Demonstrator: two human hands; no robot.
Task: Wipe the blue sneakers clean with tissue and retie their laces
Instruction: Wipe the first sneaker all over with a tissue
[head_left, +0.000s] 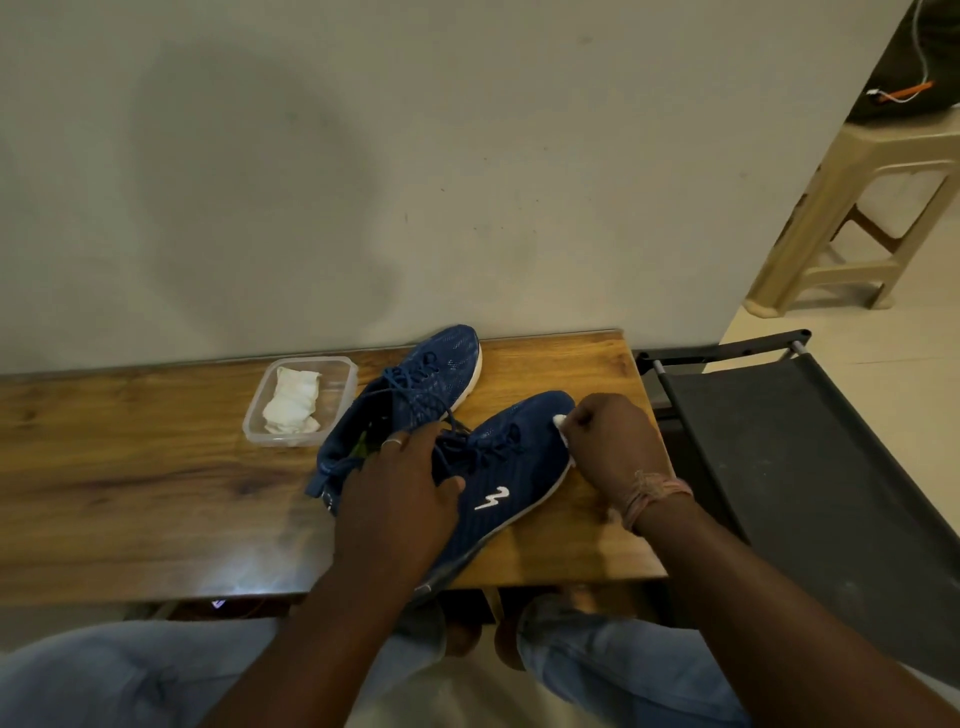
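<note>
Two blue sneakers lie on a wooden table. The near sneaker has a white logo on its side and points away to the right. My left hand grips its heel and collar area, thumb on the side panel. My right hand pinches a small white tissue against the toe of that sneaker. The far sneaker lies behind it, laces loose, toe toward the wall.
A clear plastic container holding crumpled white tissues stands left of the sneakers. A wall runs right behind the table. A black fabric chair is at the table's right end, a beige plastic stool beyond it. My knees are under the table's front edge.
</note>
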